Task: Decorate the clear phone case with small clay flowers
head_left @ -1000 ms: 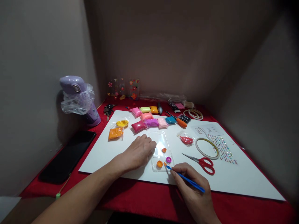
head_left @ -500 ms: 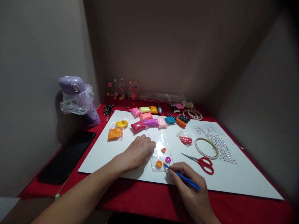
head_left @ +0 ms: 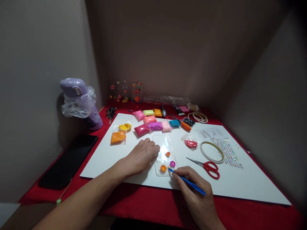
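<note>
A clear phone case point(head_left: 165, 143) lies flat on a white board point(head_left: 230, 188). Curled against its left edge are the fingers of my left hand point(head_left: 145, 155), closed on that side with the tips partly hidden. My right hand point(head_left: 195, 188) pinches a slim blue modelling tool point(head_left: 192, 184) at the case's lower right corner. By the tool's tip sits a tiny orange bit. On the case are a larger orange clay flower point(head_left: 163, 168), a purple clay flower point(head_left: 172, 164) and a small orange clay flower point(head_left: 168, 154).
Several coloured clay packets point(head_left: 155, 126) lie behind the case. To the right are red-handled scissors point(head_left: 208, 167), a tape roll point(head_left: 212, 152), a red clay packet point(head_left: 191, 143) and a gem sticker sheet point(head_left: 226, 151). A black phone point(head_left: 69, 161) and purple device point(head_left: 76, 89) stand left.
</note>
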Demonstrator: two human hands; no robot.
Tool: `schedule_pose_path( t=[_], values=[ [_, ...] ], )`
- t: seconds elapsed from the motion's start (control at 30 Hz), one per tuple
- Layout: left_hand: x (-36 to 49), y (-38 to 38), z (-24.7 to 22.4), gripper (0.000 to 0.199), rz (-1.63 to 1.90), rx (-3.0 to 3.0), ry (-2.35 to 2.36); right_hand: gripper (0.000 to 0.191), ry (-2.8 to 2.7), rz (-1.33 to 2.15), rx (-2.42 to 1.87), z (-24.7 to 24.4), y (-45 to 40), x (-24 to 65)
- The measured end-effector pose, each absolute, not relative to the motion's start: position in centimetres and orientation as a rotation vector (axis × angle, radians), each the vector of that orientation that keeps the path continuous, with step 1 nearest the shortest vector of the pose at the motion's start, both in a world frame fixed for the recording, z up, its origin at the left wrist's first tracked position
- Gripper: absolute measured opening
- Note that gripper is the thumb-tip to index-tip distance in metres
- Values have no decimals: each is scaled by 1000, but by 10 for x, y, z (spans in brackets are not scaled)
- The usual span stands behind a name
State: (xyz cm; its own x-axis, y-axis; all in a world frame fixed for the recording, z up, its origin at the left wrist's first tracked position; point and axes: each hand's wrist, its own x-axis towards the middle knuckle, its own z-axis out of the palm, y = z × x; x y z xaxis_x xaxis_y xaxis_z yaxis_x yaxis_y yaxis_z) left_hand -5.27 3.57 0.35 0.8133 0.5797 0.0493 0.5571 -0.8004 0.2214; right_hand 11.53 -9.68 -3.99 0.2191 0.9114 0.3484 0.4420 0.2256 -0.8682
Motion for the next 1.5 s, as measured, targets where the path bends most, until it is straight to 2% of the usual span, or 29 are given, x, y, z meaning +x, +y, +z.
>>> schedule_pose_path(
  t=[0.9, 1.5],
  values=[
    [-51, 34, 6, 14, 172, 2775, 893, 3, -1343, 549, -1396, -44, -94, 115],
    [-50, 35, 5, 15, 159, 2802, 897, 8, -1290, 585, -1425, -44, -91, 113]
  ],
)
